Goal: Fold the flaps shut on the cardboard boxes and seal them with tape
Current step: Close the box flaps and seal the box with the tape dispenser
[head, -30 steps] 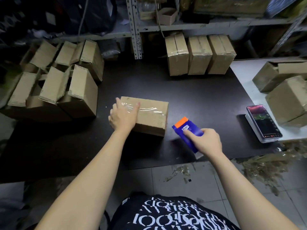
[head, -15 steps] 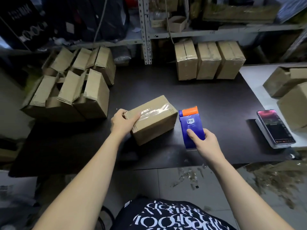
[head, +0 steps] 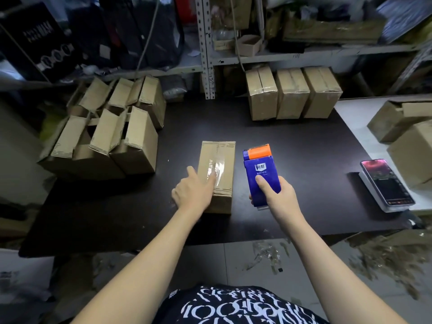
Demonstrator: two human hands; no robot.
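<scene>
At the centre of the frame, on the dark table [head: 292, 141], the cardboard box [head: 216, 169] lies flat with its flaps closed. Its long axis runs from the lower to the upper part of the frame, one short end facing the person and the other pointing at the shelving. A strip of clear tape [head: 219, 168] shines along the top, following that same axis.

The left hand [head: 194, 192] rests on the near left part of the box. Its grip is spread, with straight fingers lying on the taped top and one digit stretched along the left edge. Just to the right of the box, not touching it, the right hand [head: 278, 195] has its grip curled round a blue tape dispenser [head: 260, 171], thumb on the face and orange end pointing up the frame.

Half a second ago the box sat diagonally, and a second ago it lay crosswise; it has since turned lengthwise. The left hand then clutched its corner.

Open boxes [head: 105, 136] crowd the left of the table, three sealed boxes [head: 292, 93] stand at the upper middle, and a phone [head: 387, 183] lies at the right.
</scene>
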